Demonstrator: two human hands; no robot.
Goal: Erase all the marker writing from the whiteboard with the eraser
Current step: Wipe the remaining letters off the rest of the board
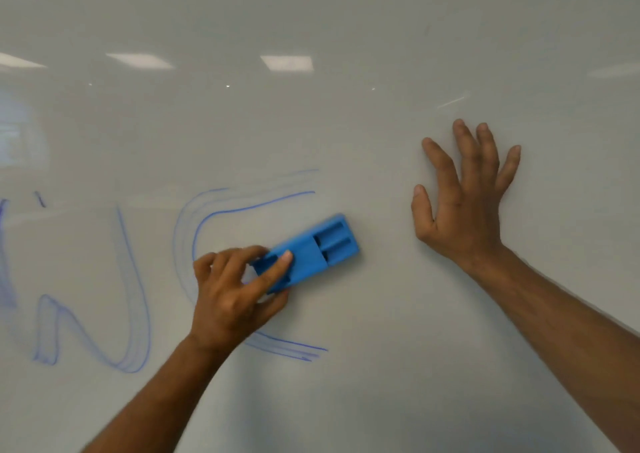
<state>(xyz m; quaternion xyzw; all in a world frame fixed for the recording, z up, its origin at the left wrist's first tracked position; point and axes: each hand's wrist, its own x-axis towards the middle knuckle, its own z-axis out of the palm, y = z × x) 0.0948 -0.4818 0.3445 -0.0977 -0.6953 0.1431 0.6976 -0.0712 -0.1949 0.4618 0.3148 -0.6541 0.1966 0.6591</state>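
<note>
The blue eraser [311, 251] lies flat against the whiteboard [346, 123], tilted up to the right. The left hand [235, 290] grips its lower end, fingers curled round it. Smeared blue marker writing [131, 296] curves left of, above and below this grip. Well right of it, the right hand [464, 203] rests flat on the board, fingers spread.

One whiteboard [381, 123], one blue eraser [311, 250], two hands: left hand [232, 296] lower centre, right hand [464, 206] at right. Several smeared blue marker strokes [131, 296] at left.

Ceiling-light glare on whiteboard [381, 54]; edges softly blurred.
</note>
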